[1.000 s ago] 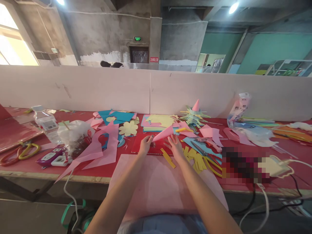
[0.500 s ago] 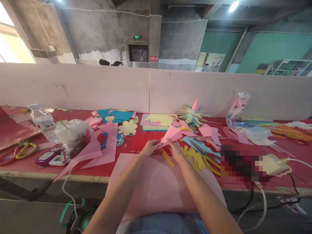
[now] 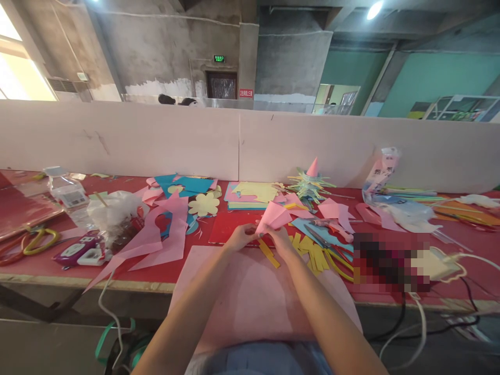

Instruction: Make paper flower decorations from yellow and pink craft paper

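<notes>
Between my hands is a piece of pink paper [image 3: 274, 214], rolled or folded into a cone-like shape with its wide end pointing up and to the right. My left hand [image 3: 242, 237] closes on its lower left edge with fingertips and thumb. My right hand [image 3: 279, 239] pinches the lower right side, the thumbs near each other. Below the paper are yellow paper strips [image 3: 269, 253], and a red board [image 3: 222, 227] lies just behind my left hand. Farther back stands a pink cone [image 3: 313, 167] on a spiky paper fringe [image 3: 308, 186].
Scissors [image 3: 339, 263] lie right of my hands by more yellow strips [image 3: 315, 255]. Large pink paper scraps [image 3: 172, 234], a bagged cup [image 3: 117, 219] and a bottle [image 3: 64, 188] are on the left. A pale partition [image 3: 175, 140] runs behind the table.
The pink paper has turned more upright in my hands, and its folds look more closed. My hands have stayed in nearly the same place.
</notes>
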`<state>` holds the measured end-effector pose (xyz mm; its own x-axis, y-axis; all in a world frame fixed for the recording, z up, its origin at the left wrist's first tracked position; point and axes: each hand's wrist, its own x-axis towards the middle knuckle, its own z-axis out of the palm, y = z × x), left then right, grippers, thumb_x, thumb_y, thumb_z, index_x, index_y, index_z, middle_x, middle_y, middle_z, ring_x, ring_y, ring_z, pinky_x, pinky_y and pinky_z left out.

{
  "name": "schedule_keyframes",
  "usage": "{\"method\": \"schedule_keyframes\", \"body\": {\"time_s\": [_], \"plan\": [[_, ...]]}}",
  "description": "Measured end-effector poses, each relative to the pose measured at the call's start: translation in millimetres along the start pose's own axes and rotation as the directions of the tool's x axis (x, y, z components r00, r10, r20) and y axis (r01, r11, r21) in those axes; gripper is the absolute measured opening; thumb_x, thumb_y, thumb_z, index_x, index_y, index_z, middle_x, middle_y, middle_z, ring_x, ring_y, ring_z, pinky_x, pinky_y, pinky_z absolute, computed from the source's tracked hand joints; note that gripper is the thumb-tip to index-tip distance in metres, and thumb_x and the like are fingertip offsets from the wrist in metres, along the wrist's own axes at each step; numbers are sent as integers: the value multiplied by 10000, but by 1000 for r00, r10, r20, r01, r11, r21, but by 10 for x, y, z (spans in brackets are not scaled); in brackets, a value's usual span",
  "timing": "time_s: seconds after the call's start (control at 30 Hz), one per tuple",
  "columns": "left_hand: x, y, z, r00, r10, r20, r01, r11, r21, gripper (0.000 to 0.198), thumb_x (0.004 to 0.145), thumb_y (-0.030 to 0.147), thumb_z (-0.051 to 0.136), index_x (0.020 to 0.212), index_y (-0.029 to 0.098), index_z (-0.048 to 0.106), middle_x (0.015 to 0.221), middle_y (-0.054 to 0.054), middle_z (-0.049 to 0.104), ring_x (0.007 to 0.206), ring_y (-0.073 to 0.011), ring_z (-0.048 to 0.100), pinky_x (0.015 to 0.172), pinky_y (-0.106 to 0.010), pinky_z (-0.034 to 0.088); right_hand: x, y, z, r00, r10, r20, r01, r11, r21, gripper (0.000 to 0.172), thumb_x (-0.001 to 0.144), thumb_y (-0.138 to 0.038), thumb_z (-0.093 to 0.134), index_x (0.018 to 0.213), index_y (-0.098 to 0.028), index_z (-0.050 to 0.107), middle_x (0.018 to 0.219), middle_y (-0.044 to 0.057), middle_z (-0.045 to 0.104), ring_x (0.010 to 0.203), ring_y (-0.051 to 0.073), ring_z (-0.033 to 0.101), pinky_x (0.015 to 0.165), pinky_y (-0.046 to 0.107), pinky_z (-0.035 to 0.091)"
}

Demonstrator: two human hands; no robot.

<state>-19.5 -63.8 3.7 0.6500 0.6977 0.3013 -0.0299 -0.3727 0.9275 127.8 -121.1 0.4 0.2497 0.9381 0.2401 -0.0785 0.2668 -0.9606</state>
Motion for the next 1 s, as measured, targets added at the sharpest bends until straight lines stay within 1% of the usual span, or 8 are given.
{"method": "schedule_keyframes", "body": {"time_s": [0.13, 0.27, 0.33, 0.43, 0.5, 0.6, 0.83, 1.0], "plan": [[-1, -31, -9, 997, 67, -24, -65, 995, 75, 269, 721, 340, 636, 885, 129, 665, 892, -72, 696, 830, -204, 631, 750, -289, 477, -37, -84, 16, 996, -12, 87, 16, 999, -46, 399, 701, -391, 660, 1032, -168, 659, 1045, 98, 666, 1047, 258, 571, 925, 409, 424], [-7, -12, -27, 989, 112, -99, -101, 988, 116, 248, 708, 232, 627, 941, 152, 658, 977, -68, 684, 900, -202, 620, 808, -285, 460, -51, -97, 19, 987, -65, 145, 92, 977, -193, 459, 707, -381, 660, 1132, -215, 608, 1083, 68, 653, 1118, 241, 522, 985, 432, 369], [-14, 19, -27, 985, 93, -145, -75, 990, 123, 263, 697, 167, 607, 956, 157, 652, 999, -63, 679, 923, -198, 613, 828, -281, 450, -53, -81, 14, 970, -116, 215, 173, 947, -270, 462, 731, -387, 633, 1169, -249, 583, 1157, 53, 617, 1175, 231, 476, 1015, 437, 335], [-28, 63, -11, 981, 4, -194, 13, 996, 88, 265, 691, 121, 559, 942, 135, 642, 951, -71, 683, 858, -193, 622, 750, -275, 469, -58, -52, 14, 929, -205, 308, 303, 900, -314, 438, 778, -389, 578, 1202, -283, 558, 1304, 48, 506, 1248, 229, 399, 1030, 423, 315], [-40, 83, 1, 983, -32, -183, 42, 998, 54, 253, 692, 127, 550, 930, 123, 634, 919, -75, 684, 819, -193, 622, 697, -270, 471, -62, -31, 19, 913, -236, 331, 347, 877, -333, 430, 794, -375, 561, 1217, -296, 546, 1375, 48, 423, 1273, 232, 367, 1029, 408, 320], [-57, 99, 3, 989, -16, -144, 22, 999, 41, 225, 688, 146, 564, 901, 121, 629, 885, -71, 682, 807, -190, 616, 690, -269, 464, -58, 10, 23, 911, -244, 332, 362, 859, -361, 424, 800, -344, 562, 1223, -318, 536, 1406, 36, 376, 1274, 223, 367, 1028, 386, 330], [-51, 41, -43, 991, 100, -89, -93, 993, 79, 208, 679, 162, 586, 879, 127, 633, 873, -67, 679, 782, -183, 614, 679, -262, 457, -8, 97, -9, 918, -239, 317, 365, 823, -435, 409, 801, -292, 559, 1208, -332, 547, 1389, 21, 401, 1255, 221, 395, 1043, 403, 310], [-59, -20, -62, 991, 109, -75, -99, 988, 122, 224, 682, 151, 567, 893, 124, 638, 894, -65, 677, 796, -182, 611, 686, -260, 459, -44, 13, 3, 903, -284, 322, 399, 832, -385, 359, 774, -311, 597, 1133, -294, 610, 1333, 48, 469, 1209, 224, 449, 1005, 384, 360]]}}
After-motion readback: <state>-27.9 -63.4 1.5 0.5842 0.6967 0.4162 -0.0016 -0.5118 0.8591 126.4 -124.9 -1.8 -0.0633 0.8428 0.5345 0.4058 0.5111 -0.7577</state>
